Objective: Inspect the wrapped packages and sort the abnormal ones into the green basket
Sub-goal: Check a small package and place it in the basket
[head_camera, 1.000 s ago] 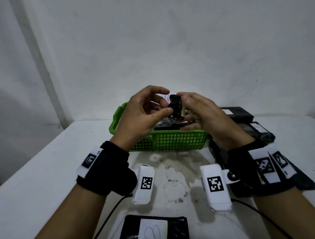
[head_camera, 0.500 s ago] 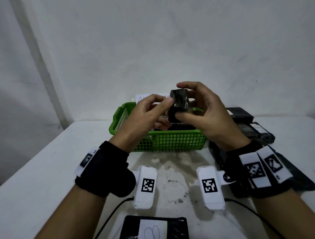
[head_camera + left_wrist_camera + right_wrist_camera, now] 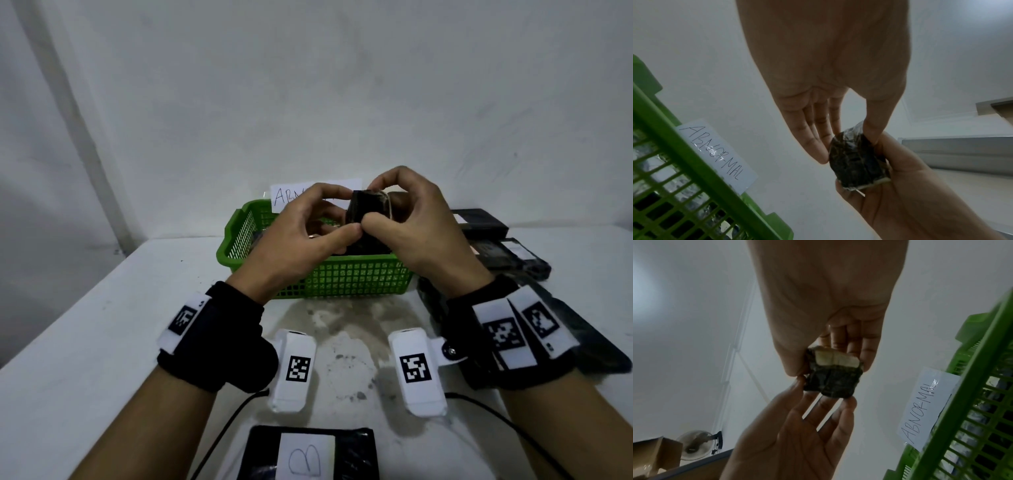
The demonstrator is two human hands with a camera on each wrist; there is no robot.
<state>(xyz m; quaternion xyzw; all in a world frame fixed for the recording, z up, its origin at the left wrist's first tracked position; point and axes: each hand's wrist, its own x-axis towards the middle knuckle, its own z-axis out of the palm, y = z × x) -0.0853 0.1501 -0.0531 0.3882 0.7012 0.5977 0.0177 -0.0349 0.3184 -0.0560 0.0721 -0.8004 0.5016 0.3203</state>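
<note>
**Small package held over basket**

Above the green plastic lattice basket (image 3: pixel 342 279), both hands meet in open air, clear of its rim. Left hand (image 3: pixel 301 240) and right hand (image 3: pixel 416 228) each pinch the small black film-wrapped package (image 3: pixel 368 209) between thumb and fingers; a pale patch shows on one side. Black flat packages (image 3: pixel 493 253) lie right of the basket, another (image 3: pixel 308 452) nearer the person. A white "ABNORMAL" paper label (image 3: pixel 715 154) sits on the basket's far rim.

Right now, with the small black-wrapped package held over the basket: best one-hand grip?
Probably pinch the small black-wrapped package across its two flat dark faces at mid-body, coming from the right hand's side. Avoid the pale exposed end, where the wrap is open, over the green basket.
</note>
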